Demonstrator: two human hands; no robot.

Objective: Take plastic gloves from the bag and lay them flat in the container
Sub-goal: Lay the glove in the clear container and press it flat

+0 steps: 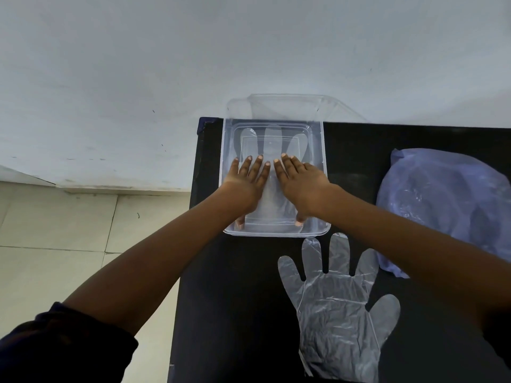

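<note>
While two hands press, two gloves [336, 308], one container [324, 150]

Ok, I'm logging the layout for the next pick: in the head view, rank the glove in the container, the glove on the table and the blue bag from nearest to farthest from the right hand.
1. Glove in the container: directly under the right hand, which presses on it.
2. Glove on the table: nearer the person, below the container.
3. Blue bag: far right of the table.
</note>
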